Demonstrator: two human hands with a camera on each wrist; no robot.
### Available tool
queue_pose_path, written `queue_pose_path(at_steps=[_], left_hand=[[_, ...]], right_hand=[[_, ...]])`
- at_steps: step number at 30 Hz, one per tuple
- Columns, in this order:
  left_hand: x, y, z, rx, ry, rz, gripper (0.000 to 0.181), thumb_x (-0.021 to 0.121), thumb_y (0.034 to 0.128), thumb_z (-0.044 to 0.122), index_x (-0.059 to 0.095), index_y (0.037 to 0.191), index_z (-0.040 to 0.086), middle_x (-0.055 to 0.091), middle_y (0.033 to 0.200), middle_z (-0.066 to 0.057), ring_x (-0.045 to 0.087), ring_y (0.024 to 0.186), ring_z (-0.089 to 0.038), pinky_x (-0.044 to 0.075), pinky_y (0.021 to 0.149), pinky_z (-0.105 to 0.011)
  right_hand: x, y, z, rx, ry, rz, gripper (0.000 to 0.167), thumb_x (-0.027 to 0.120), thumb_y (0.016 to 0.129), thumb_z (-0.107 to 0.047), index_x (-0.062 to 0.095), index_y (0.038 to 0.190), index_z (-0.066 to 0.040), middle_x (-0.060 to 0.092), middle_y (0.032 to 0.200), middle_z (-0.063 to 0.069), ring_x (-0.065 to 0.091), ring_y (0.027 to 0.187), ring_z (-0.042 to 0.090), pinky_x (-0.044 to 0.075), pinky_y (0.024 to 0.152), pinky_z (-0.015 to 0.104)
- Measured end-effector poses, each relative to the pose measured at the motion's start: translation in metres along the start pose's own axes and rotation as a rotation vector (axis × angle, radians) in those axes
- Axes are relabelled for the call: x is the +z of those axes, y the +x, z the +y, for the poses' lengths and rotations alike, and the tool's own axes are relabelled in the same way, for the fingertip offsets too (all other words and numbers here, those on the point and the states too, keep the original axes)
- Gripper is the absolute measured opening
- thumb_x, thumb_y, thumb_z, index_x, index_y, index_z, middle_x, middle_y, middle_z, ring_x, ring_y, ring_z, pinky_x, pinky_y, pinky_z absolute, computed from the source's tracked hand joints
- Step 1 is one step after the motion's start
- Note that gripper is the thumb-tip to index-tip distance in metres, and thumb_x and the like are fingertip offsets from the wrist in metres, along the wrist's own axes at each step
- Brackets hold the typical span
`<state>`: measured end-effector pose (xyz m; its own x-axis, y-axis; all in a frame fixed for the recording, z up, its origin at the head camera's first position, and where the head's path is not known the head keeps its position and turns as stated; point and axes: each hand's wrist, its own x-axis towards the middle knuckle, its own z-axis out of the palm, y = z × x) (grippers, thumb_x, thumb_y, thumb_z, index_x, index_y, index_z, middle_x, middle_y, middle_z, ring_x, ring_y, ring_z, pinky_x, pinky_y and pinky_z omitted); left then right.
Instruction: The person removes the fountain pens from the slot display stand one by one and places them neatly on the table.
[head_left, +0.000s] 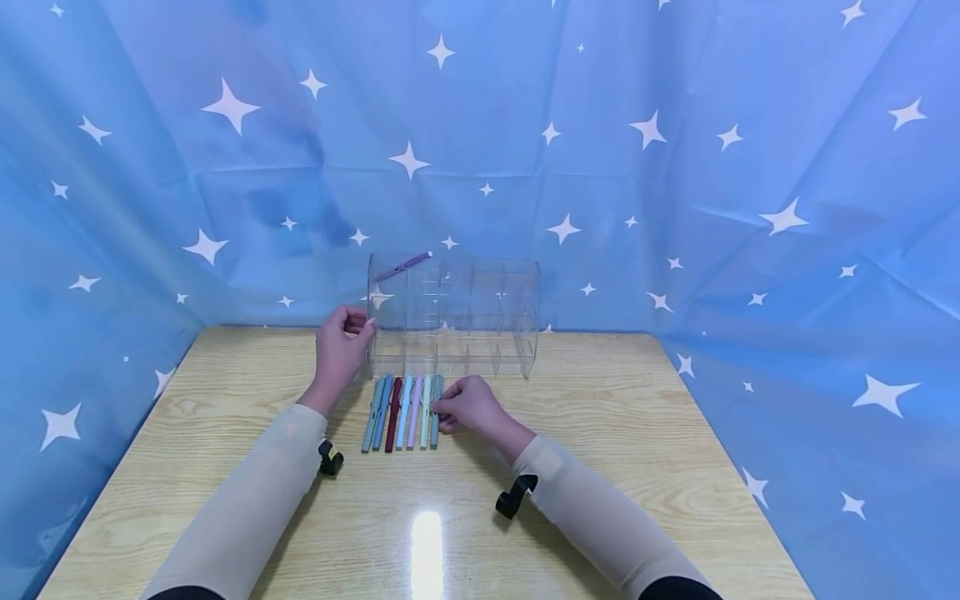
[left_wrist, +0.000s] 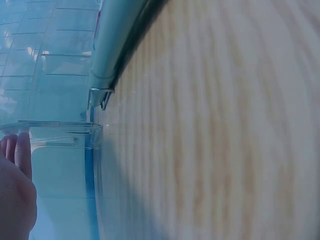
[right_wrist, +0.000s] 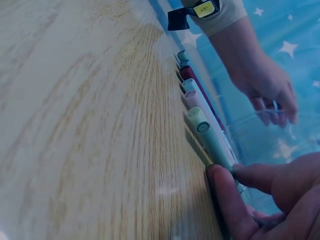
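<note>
Several pens lie side by side on the table, among them a dark red pen (head_left: 393,417) and a lavender pen (head_left: 415,417). At the right end of the row, my right hand (head_left: 471,403) pinches a teal pen (right_wrist: 214,142) between thumb and finger. Behind the row stands a clear divided organizer (head_left: 457,362). A purple pen (head_left: 405,266) leans at a slant in its upper left compartment. My left hand (head_left: 343,346) touches the organizer's left side wall, its fingers fairly straight in the left wrist view.
The wooden table (head_left: 600,450) runs back to a blue curtain (head_left: 495,108) with white stars, close behind the organizer. Black wrist mounts (head_left: 516,497) sit on both sleeves. Bright glare (head_left: 427,554) shows near the front.
</note>
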<state>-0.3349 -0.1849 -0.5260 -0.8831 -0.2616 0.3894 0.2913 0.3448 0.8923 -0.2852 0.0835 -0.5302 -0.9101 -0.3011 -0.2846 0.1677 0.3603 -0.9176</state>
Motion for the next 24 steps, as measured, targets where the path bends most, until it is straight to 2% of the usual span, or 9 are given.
queue_pose_path(at_steps=[5,16,24], left_hand=[[0.0000,-0.0008,0.0007,-0.002,-0.001,0.003,0.017,0.078,0.1043,0.013,0.071,0.116,0.003,0.074,0.104,-0.012,0.067,0.095,-0.023,0.053,0.073,-0.023],[0.0002,-0.0012,-0.0003,-0.008,0.010,-0.001,0.017,0.076,0.1048,0.012,0.071,0.118,0.003,0.073,0.105,-0.012,0.066,0.096,-0.023,0.052,0.075,-0.023],[0.0001,-0.0001,-0.0004,0.001,0.011,-0.008,0.019,0.076,0.1056,0.015,0.071,0.118,0.002,0.073,0.105,-0.012,0.066,0.096,-0.023,0.053,0.076,-0.024]], right_hand=[[-0.0005,0.0003,0.0030,-0.003,0.004,-0.010,0.010,0.080,0.101,-0.004,0.077,0.101,0.005,0.076,0.080,0.019,0.075,0.061,0.019,0.068,0.065,0.038],[-0.0017,-0.0034,0.0039,-0.014,0.036,-0.018,0.014,0.078,0.102,-0.003,0.076,0.108,0.009,0.077,0.084,0.021,0.075,0.062,0.018,0.068,0.066,0.038],[-0.0044,-0.0062,0.0012,-0.006,0.034,-0.009,0.013,0.078,0.103,-0.005,0.077,0.106,0.008,0.077,0.084,0.021,0.076,0.065,0.019,0.068,0.067,0.037]])
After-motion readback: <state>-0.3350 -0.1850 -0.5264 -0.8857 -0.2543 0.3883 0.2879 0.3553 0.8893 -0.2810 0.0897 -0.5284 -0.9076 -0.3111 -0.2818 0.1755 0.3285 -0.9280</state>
